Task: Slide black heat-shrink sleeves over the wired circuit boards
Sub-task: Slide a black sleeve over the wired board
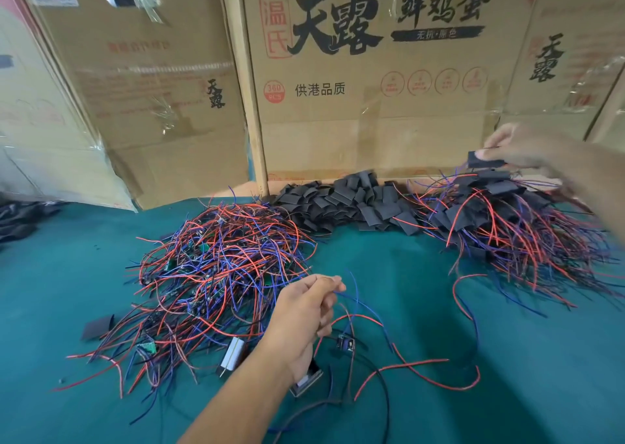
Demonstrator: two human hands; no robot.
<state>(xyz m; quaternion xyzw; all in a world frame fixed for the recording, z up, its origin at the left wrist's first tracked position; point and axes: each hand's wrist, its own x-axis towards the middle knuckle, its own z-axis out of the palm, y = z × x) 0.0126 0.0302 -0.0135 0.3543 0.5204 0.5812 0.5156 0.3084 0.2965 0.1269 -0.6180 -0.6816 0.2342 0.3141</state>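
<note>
A tangled heap of bare circuit boards with red and blue wires [216,268] lies at the left on the green table. Behind it sits a pile of flat black heat-shrink sleeves [351,203]. At the right a heap of sleeved boards [507,220] trails its wires forward. My left hand [307,311] pinches blue and red wires, from which a small dark circuit board [345,343] hangs just above the table. My right hand [527,149] is blurred above the right heap and holds a black sleeved board [483,161].
Large cardboard boxes [372,88] stand along the back of the green table [439,308]. A single black sleeve [98,327] lies at the left. Two small metal-cased parts [233,354] sit near my left wrist. Dark cloth [20,217] lies at far left.
</note>
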